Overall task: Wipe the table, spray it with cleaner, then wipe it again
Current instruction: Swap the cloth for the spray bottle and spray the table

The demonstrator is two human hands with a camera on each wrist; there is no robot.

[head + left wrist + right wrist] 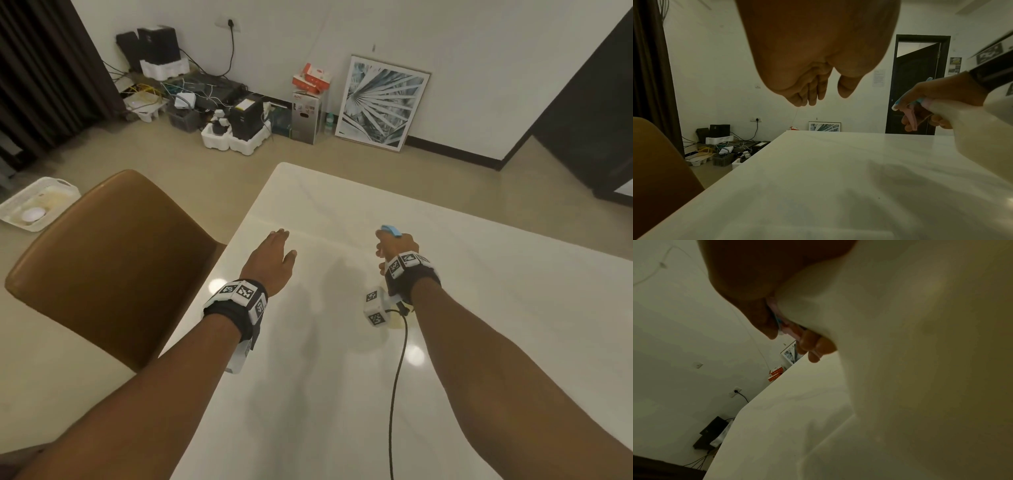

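Observation:
My right hand [397,248] grips a spray bottle [974,128] above the white table [342,394]. The bottle has a pale translucent body, a blue nozzle top [391,230] and a pink trigger [910,116] with my fingers [908,125] curled at it. In the right wrist view the bottle [920,353] fills the right side and my fingertips [813,345] wrap its neck. My left hand [274,257] hovers over the table to the left of the bottle, fingers straight and together, holding nothing; the left wrist view shows the left hand [813,91] likewise empty. No cloth is in sight.
A brown chair [113,267] stands against the table's left edge. On the floor beyond lie a white basket [34,204], black electronics and cables [219,102], boxes [306,116] and a framed picture [382,102] leaning on the wall. A dark door [916,84] stands open.

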